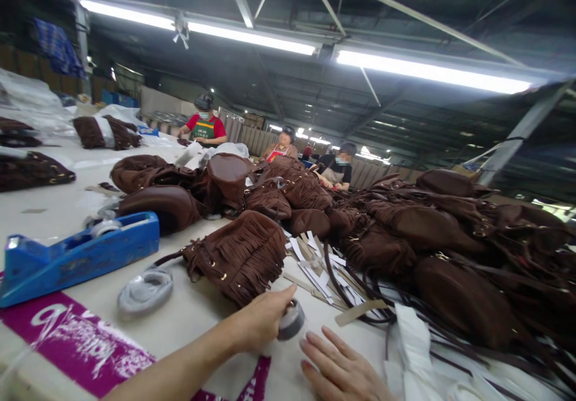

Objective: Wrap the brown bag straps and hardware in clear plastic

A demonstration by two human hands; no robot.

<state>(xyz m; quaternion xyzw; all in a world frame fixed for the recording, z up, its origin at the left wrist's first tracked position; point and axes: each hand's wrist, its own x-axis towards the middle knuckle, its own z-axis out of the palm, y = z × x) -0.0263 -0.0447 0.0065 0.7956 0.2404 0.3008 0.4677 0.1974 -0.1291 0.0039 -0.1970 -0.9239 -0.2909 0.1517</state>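
On the white worktable, directly in front of the person, one brown fringed bag lies on its side, apart from the big heap of brown bags behind it and to the right. The left hand pinches a small grey roll, which looks like tape, close to the near edge of this bag; the exact contact of the fingers is partly hidden. The right hand has its fingers extended and a little apart, just beside the roll, and it holds nothing that I can see; whether its palm rests on the table, I cannot tell. To the left of the bag there is a strap coil, wrapped in a pale covering, and beyond it stands a blue tape dispenser. Loose paper strips are scattered between the bag and the heap. In my judgement, the step in hand is the handling of the roll, with no pressing on the bag yet visible. For working with this roll, the next move calls for a firm left pinch and a light, exact touch from the free right fingertips.
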